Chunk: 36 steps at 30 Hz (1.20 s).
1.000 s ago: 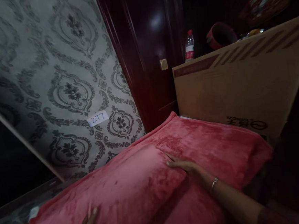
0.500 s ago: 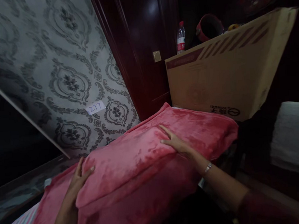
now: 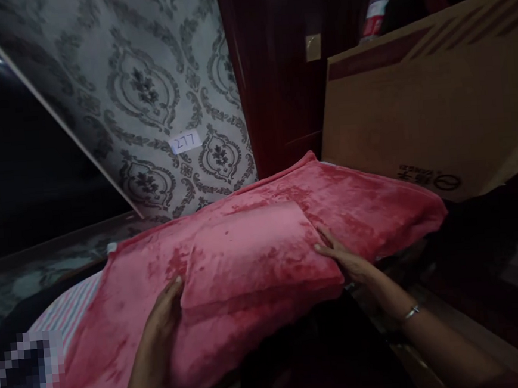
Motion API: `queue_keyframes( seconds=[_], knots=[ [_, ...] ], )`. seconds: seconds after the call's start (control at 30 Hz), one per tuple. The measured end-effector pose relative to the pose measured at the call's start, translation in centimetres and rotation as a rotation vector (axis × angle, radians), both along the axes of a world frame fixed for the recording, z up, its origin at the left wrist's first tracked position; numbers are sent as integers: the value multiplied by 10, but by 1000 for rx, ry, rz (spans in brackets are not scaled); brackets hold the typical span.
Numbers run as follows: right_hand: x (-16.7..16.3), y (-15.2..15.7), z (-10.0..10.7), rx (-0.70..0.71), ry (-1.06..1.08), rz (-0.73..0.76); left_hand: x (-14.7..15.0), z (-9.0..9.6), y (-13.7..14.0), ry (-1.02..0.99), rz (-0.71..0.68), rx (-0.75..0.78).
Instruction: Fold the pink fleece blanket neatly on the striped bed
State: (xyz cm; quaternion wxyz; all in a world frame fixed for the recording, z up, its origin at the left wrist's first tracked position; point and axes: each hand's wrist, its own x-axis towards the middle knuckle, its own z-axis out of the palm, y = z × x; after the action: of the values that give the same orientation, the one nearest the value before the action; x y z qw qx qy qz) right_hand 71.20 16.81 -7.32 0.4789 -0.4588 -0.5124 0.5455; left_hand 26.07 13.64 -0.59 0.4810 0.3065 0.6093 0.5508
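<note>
A folded pink plush blanket (image 3: 254,251) lies as a flat rectangular bundle on top of a larger pink plush cover (image 3: 367,203) of the same look. At the bundle's left end is my left hand (image 3: 163,312), its fingers closed against the edge and partly hidden. My right hand (image 3: 349,261) holds the opposite end, with thumb and forefinger at the right edge and the other fingers out of sight. The bundle's near edge shows stacked layers.
A large cardboard box (image 3: 413,104) stands behind on the right, a red-labelled plastic bottle (image 3: 375,17) beyond its top edge. Patterned wallpaper (image 3: 157,100) with a paper label reading 277 (image 3: 186,141) is behind. Striped cloth (image 3: 77,301) shows at left, below a dark panel (image 3: 35,146).
The view has shifted, so the surroundings sit further right and higher. My hands have gone from spread on the bundle's top to its two ends, and the bundle looks flatter and squarer.
</note>
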Motion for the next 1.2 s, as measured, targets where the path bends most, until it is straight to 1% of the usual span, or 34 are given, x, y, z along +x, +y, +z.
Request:
queue_keyframes(
  seconds=[0.07, 0.1, 0.13, 0.17, 0.23, 0.3, 0.37, 0.47, 0.53, 0.6, 0.67, 0.7, 0.73, 0.77, 0.8, 0.87, 0.97, 1.07, 1.2],
  knots=[
    [-5, -3, 6, -33, 13, -15, 0, -6, -16, -193, -20, -26],
    [-7, -4, 9, -45, 24, -20, 3, -10, -24, -291, 32, -20],
    [-9, -6, 12, -55, 37, -21, 8, -14, -32, -370, 122, 4],
    [-12, -7, 15, -78, 53, -24, 15, -19, -40, -438, 208, 36],
    [-15, -9, 22, -152, 84, -28, 35, -28, -56, -537, 324, 81],
    [-18, -10, 28, -192, 95, -38, 58, -35, -67, -608, 354, 85],
    [-17, -11, 28, -179, 79, -39, 79, -38, -72, -684, 337, 74],
    [-5, -8, 17, -105, -2, -23, 99, -33, -70, -762, 284, 36],
    [10, 4, 8, -45, -129, -25, 106, -29, -65, -766, 267, -9],
    [23, 26, 5, 54, -316, -119, 112, -30, -60, -766, 250, -55],
    [27, 57, 12, 216, -497, -238, 118, -34, -57, -766, 235, -79],
    [23, 75, 18, 309, -565, -262, 121, -38, -55, -760, 233, -72],
    [16, 94, 25, 396, -616, -236, 125, -43, -54, -747, 233, -47],
    [6, 114, 33, 452, -658, -170, 128, -47, -53, -728, 233, -17],
    [-6, 133, 40, 471, -691, -84, 131, -52, -53, -711, 225, 4],
    [-33, 169, 53, 462, -733, 80, 136, -59, -52, -704, 204, -3],
    [-67, 211, 64, 352, -821, 268, 143, -64, -54, -745, 202, -85],
    [-88, 236, 70, 258, -870, 410, 151, -59, -57, -731, 200, -64],
    [-103, 245, 76, 223, -897, 518, 165, -51, -56, -653, 187, -35]
  ],
)
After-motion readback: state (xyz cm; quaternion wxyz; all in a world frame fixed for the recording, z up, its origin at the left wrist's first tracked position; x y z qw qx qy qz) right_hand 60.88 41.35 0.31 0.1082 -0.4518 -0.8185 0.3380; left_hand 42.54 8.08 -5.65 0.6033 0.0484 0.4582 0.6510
